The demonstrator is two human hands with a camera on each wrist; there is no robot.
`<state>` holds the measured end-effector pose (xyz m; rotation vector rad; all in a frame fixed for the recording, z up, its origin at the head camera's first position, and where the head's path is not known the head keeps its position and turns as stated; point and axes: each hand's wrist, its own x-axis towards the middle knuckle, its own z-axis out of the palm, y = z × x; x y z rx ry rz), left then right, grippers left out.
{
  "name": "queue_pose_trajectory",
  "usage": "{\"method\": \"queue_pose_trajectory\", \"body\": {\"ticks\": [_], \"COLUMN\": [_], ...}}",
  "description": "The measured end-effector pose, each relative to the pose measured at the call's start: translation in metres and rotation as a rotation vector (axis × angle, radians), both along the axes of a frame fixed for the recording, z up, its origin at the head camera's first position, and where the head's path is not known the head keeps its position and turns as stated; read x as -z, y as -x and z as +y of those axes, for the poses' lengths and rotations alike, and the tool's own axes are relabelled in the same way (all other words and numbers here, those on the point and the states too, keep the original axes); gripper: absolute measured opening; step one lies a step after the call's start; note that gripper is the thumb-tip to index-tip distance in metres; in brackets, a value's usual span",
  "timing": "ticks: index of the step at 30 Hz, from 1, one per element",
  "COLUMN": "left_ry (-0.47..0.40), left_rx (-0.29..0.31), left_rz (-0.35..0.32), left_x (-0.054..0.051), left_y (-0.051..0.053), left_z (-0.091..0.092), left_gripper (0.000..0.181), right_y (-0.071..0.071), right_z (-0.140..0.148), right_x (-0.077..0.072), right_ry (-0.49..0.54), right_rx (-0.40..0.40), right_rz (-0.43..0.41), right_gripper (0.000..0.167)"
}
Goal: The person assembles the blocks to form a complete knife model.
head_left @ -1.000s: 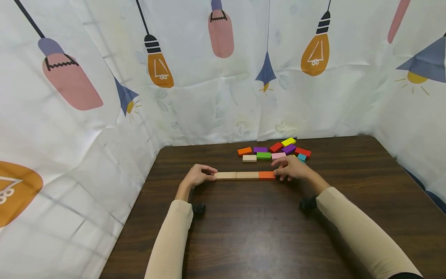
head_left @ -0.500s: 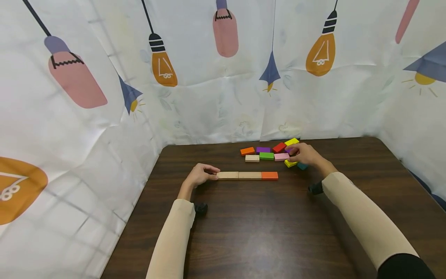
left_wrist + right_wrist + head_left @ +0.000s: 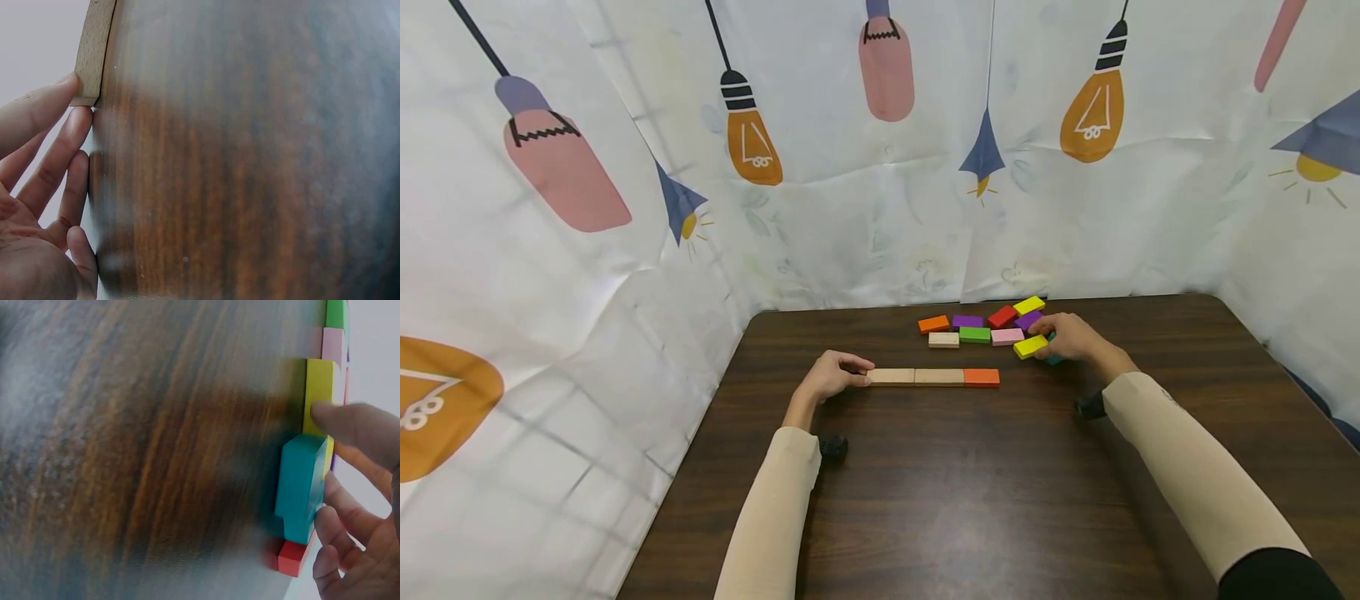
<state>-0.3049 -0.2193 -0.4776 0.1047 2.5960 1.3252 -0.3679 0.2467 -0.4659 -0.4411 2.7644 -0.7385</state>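
Observation:
In the head view, two plain wooden blocks (image 3: 892, 377) and an orange block (image 3: 981, 378) lie end to end in a row. The left hand (image 3: 829, 377) pinches the row's left end; in the left wrist view the thumb lies on the plain block (image 3: 94, 53), with a fingertip at its end. At the pile's front right, the right hand (image 3: 1077, 339) grips a yellow block (image 3: 1029, 347). The right wrist view shows the thumb on that yellow block (image 3: 317, 384), beside a teal block (image 3: 301, 481); other fingers of the right hand (image 3: 375, 544) are partly hidden.
Behind the row lie loose blocks: orange (image 3: 933, 325), plain (image 3: 943, 340), green (image 3: 974, 335), pink (image 3: 1007, 337), red (image 3: 1002, 317), purple (image 3: 967, 322) and another yellow (image 3: 1029, 305). A printed cloth (image 3: 880, 217) hangs behind the table (image 3: 955, 500).
The right hand has left the row's orange end, moved back and right to the pile, and taken hold of the front yellow block. The left hand has stayed at the row's left end.

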Motion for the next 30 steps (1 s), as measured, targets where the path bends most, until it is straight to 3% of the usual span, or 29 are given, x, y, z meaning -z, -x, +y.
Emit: {"method": "queue_pose_trajectory", "body": {"ticks": [6,15,22,30], "left_ry": [0.005,-0.006,-0.009,0.004], "left_rx": [0.004,-0.002,0.001,0.008], "left_rz": [0.006,-0.004,-0.003,0.001], "left_x": [0.000,-0.001,-0.001,0.001], "left_y": [0.000,0.000,0.001,0.002], "left_z": [0.001,0.000,0.000,-0.002], "left_gripper": [0.023,0.022,0.022,0.022], "right_y": [-0.001,-0.009,-0.025,-0.042], "right_z": [0.002,0.002,-0.001,0.002], "right_x": [0.002,-0.002,-0.009,-0.001], "right_ry": [0.008,0.057,0.065,0.064], "right_rx": [0.030,-0.018,-0.071,-0.105], "right_rz": [-0.013,0.034,0.060,0.034], "right_gripper": [0.036,0.038,0.040,0.034]}}
